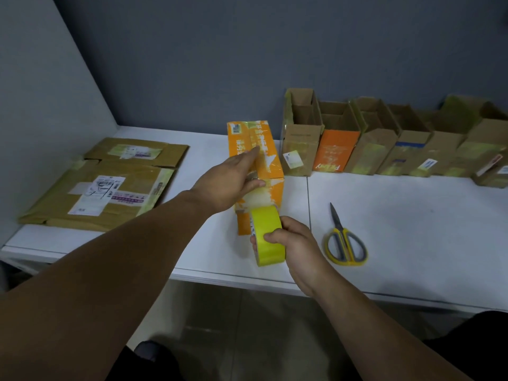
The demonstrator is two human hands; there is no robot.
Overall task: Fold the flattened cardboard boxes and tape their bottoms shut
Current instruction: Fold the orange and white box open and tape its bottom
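- The orange box (270, 158) stands mid-worktop (412, 229), flaps closed on top, with white print and pale torn patches.
- The left grip (233, 177) lies flat on the flaps, fingers straight.
- The right grip (294, 240) is curled round the yellow tape roll (268, 237), against the box's near face and close to the worktop's front edge.
- Scissors (345, 243) lie right on bare surface, folded boxes (384, 144) line the back wall, and flattened boxes (104, 188) lie left.

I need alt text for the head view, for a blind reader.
A person's left hand presses flat on an orange box on a table while the right hand grips a yellow tape roll at its near end. Scissors lie to the right, flattened boxes to the left, folded boxes along the wall.
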